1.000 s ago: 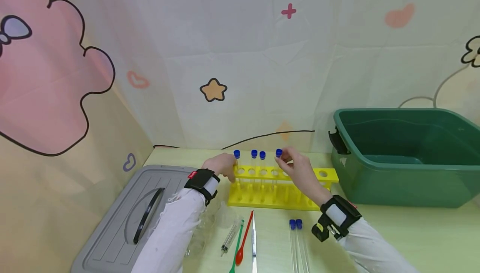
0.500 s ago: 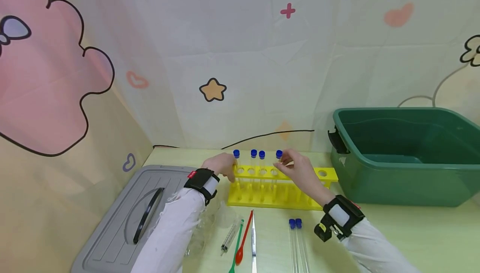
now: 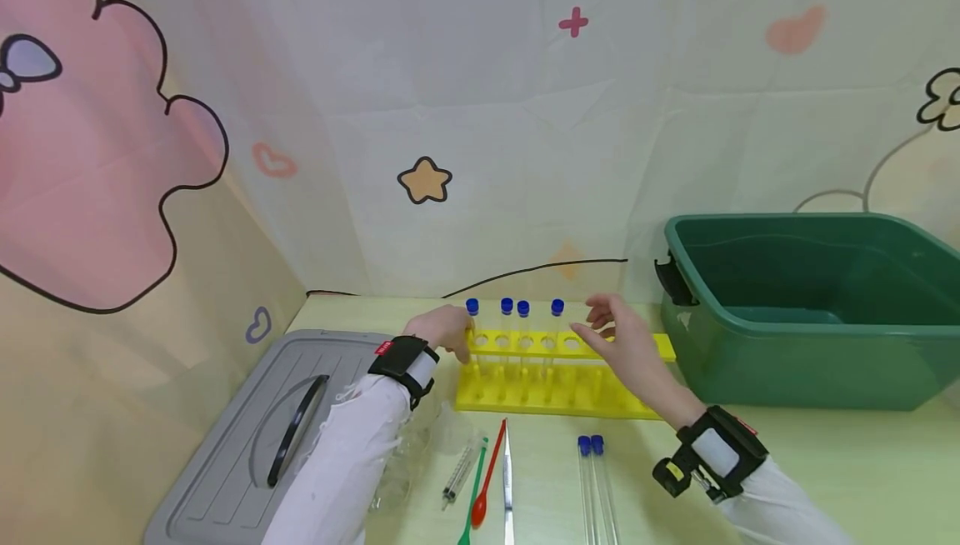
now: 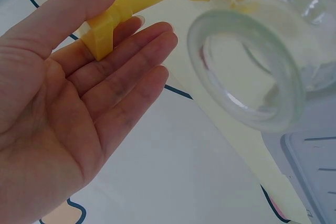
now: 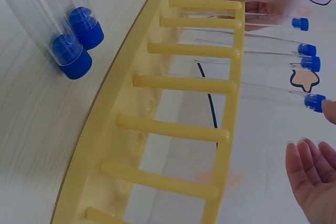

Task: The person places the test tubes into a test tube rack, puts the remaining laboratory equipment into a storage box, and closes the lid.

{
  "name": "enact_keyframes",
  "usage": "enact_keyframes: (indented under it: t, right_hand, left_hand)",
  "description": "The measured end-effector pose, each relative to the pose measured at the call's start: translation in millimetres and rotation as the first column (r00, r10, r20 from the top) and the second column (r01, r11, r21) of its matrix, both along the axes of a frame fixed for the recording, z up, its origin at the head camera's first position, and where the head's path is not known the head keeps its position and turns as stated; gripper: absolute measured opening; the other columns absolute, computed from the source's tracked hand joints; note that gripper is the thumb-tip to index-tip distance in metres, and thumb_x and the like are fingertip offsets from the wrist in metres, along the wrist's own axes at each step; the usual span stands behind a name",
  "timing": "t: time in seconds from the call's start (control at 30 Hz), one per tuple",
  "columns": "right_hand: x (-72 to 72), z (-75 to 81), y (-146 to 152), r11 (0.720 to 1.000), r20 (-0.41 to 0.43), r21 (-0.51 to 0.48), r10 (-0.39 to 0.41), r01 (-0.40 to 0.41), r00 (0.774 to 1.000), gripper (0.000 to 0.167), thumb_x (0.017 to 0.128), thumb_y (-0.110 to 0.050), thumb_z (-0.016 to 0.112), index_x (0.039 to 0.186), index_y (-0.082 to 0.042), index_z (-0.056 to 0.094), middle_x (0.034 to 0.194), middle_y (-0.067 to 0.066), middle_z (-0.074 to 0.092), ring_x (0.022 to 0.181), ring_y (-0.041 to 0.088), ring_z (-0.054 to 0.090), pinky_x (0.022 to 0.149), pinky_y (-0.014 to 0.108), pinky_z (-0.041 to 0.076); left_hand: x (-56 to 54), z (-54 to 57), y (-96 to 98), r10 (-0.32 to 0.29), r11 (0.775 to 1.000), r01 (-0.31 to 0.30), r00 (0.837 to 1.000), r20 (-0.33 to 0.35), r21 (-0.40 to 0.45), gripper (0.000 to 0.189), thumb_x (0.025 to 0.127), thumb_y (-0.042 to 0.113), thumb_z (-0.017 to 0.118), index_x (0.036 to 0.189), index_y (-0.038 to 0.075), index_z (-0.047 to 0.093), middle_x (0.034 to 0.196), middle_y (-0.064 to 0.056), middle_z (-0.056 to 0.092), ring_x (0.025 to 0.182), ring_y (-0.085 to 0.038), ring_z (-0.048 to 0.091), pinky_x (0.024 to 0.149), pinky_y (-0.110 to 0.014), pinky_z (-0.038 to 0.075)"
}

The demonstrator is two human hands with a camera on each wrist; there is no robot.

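Observation:
My left hand point(image 3: 441, 330) grips the left end of a yellow test tube rack point(image 3: 517, 402); in the left wrist view the thumb lies over the rack's end point(image 4: 100, 38) and the fingers extend under it. Several clear test tubes with blue caps point(image 3: 557, 307) stand upright in the rack, toward its left half. My right hand point(image 3: 618, 341) is just right of the rightmost tube, fingers parted and holding nothing. In the right wrist view, its thumb point(image 5: 329, 111) appears beside that tube's blue cap point(image 5: 315, 103).
Two capped test tubes point(image 3: 591, 478) lie before the rack. Left of them are tweezers point(image 3: 508, 478), a red spoon point(image 3: 480, 510), a green stick point(image 3: 477, 487) and a syringe point(image 3: 459, 472). Clear glassware point(image 4: 247, 72) is near my left wrist. A grey lid point(image 3: 225, 462) and green bin point(image 3: 825, 370) flank everything.
My right hand has let go of the rightmost blue-capped tube, now standing in the rack, and has moved right with its fingers spread. My left hand has stayed on the rack.

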State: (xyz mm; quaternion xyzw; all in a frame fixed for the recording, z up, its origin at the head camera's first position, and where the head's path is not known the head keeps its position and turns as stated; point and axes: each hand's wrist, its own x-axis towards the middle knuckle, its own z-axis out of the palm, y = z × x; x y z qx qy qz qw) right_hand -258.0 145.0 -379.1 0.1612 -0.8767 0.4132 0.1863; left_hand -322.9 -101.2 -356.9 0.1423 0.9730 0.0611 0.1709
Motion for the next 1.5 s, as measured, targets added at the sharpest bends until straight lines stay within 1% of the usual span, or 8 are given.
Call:
enact_keyframes:
  t: [0.1,0.27,0.63,0.8,1.0,1.23,1.37,1.5]
  right_hand:
    - [7.8,3.1,5,1.0,-0.024,0.018,-0.007,0.007,1.0,0.028,0.083,-0.009,0.066,0.104,0.0,0.049,0.086,0.006,0.051,0.079,0.02,0.049,0.068,0.03,0.046]
    - [21.6,3.3,12,0.998,-0.034,0.06,0.028,-0.026,0.999,0.019,0.083,-0.009,0.066,0.096,-0.002,0.053,0.081,0.003,0.053,0.073,0.017,0.05,0.063,0.026,0.046]
    - [43.0,-13.7,23,0.989,0.045,0.123,0.071,-0.076,0.996,0.018,0.082,-0.002,0.066,0.094,-0.004,0.052,0.073,-0.002,0.049,0.061,0.013,0.047,0.055,0.023,0.045]
    - [46.6,-21.3,25,0.981,0.144,0.168,0.074,-0.098,0.987,0.016,0.081,-0.003,0.066,0.091,-0.004,0.054,0.07,-0.003,0.049,0.062,0.013,0.047,0.056,0.023,0.044]
    - [51.9,-28.0,25,0.968,0.278,0.219,0.058,-0.122,0.959,0.016,0.08,-0.005,0.068,0.087,-0.005,0.053,0.068,-0.002,0.047,0.061,0.013,0.044,0.054,0.023,0.041]
    - [56.7,-42.4,23,0.941,0.451,0.298,0.007,-0.158,0.893,0.015,0.079,-0.006,0.069,0.08,-0.005,0.054,0.065,0.0,0.046,0.059,0.015,0.042,0.055,0.027,0.039]
    - [59.4,-47.7,21,0.935,0.5,0.317,-0.023,-0.159,0.865,0.016,0.079,-0.01,0.069,0.078,-0.006,0.054,0.065,0.001,0.046,0.059,0.015,0.042,0.054,0.029,0.038]
    - [60.7,-50.9,19,0.933,0.524,0.324,-0.036,-0.16,0.851,0.017,0.079,-0.011,0.07,0.077,-0.006,0.054,0.065,0.002,0.047,0.058,0.015,0.042,0.054,0.029,0.037]
  left_hand:
    - [0.2,1.1,0.0,-0.001,1.0,0.001,1.0,-0.003,-0.004,0.035,0.072,0.018,0.077,0.102,0.009,0.062,0.074,-0.003,0.056,0.07,-0.018,0.053,0.06,-0.03,0.042]
    - [1.6,3.6,0.8,0.003,1.0,-0.003,1.0,0.002,-0.006,0.035,0.072,0.018,0.077,0.102,0.008,0.062,0.074,-0.003,0.055,0.069,-0.018,0.052,0.06,-0.03,0.042]
    - [0.3,0.7,1.0,0.003,1.0,-0.003,1.0,-0.002,-0.021,0.033,0.073,0.019,0.077,0.1,0.009,0.062,0.073,-0.003,0.056,0.069,-0.018,0.052,0.06,-0.031,0.042]
    - [0.4,1.2,1.3,0.013,1.0,-0.013,1.0,0.004,-0.018,0.035,0.072,0.019,0.077,0.103,0.009,0.062,0.074,-0.003,0.056,0.069,-0.018,0.053,0.061,-0.031,0.042]
    - [0.3,0.7,1.2,0.009,1.0,-0.009,1.0,0.006,-0.017,0.035,0.072,0.018,0.077,0.102,0.009,0.062,0.075,-0.004,0.057,0.069,-0.018,0.053,0.06,-0.031,0.042]
    - [-1.0,-1.1,0.8,0.013,1.0,-0.013,1.0,0.011,-0.009,0.036,0.073,0.018,0.076,0.105,0.009,0.062,0.074,-0.003,0.056,0.078,-0.022,0.058,0.061,-0.031,0.043]
    - [-2.2,-2.9,0.2,0.01,1.0,-0.01,1.0,0.006,-0.001,0.037,0.073,0.018,0.077,0.106,0.009,0.062,0.074,-0.003,0.056,0.075,-0.021,0.056,0.061,-0.031,0.043]
    - [-2.9,-3.8,0.2,0.01,1.0,-0.01,1.0,-0.001,0.0,0.039,0.072,0.018,0.077,0.107,0.009,0.062,0.074,-0.003,0.056,0.069,-0.018,0.053,0.061,-0.031,0.042]
